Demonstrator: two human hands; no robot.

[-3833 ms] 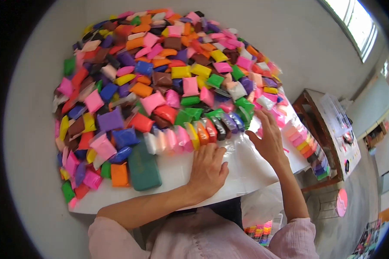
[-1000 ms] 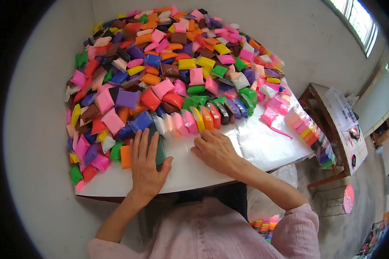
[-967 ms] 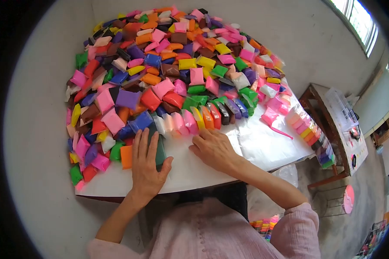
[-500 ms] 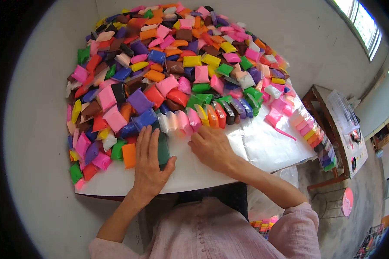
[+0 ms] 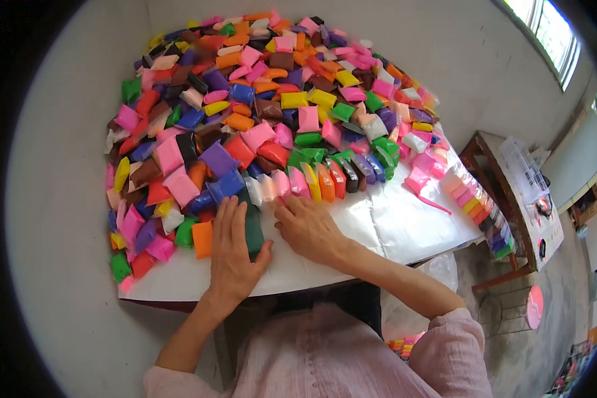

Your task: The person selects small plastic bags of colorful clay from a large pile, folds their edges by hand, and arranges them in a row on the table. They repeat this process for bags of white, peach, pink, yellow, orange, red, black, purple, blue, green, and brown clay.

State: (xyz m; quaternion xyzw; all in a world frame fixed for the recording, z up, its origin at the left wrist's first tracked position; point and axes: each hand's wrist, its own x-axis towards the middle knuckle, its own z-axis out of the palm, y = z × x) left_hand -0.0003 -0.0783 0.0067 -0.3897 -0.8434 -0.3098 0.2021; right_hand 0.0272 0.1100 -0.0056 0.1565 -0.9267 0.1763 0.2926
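- A row of coloured packets (image 5: 318,180) stands lined up at centre frame; a large heap (image 5: 259,86) above remains unsorted.
- The left hand (image 5: 232,252) lies flat, fingers spread, on a dark green block (image 5: 252,225); the right hand (image 5: 308,229), loosely open, touches the row's left end, apparently gripping nothing.

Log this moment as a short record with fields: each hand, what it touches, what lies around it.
left hand: flat, palm down, on the dark green block
right hand: fingertips at the near end of the row of packets
row of packets: standing on edge, side by side, on the white table
heap of packets: many colours, covers the far side of the table
second row: along the table's right edge
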